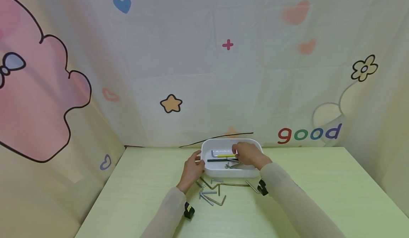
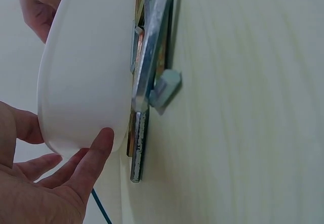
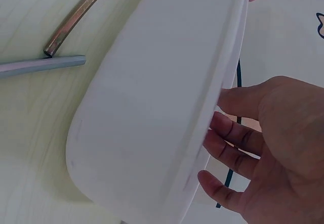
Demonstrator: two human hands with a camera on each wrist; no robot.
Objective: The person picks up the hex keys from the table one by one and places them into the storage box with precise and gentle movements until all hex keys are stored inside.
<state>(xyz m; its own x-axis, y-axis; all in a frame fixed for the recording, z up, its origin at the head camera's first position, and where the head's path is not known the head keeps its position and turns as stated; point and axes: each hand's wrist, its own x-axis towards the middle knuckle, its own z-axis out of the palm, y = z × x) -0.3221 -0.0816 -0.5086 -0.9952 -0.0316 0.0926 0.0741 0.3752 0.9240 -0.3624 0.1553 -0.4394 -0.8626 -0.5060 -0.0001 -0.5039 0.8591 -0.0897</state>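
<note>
A white plastic bin (image 1: 231,173) stands at the back of the table, with the left hand (image 1: 192,167) gripping its left end. In the left wrist view, the thumb is at the bin's rim and the fingers lie along its outer wall. The right hand (image 1: 247,153) reaches over the bin's right part, its fingertips hidden behind the rim in the right wrist view (image 3: 288,143). Beside those fingertips lies a yellow-handled tool (image 1: 225,156) with a bent metal end. A black rod (image 1: 217,160) and several metal pieces (image 1: 233,165) also lie inside the bin.
Several L-shaped hex keys (image 1: 220,203) lie loosely piled on the pale green table (image 1: 153,184) before the bin. One long brass-coloured key (image 1: 234,184) runs along the bin's front. A printed curtain (image 1: 198,71) hangs right behind the table.
</note>
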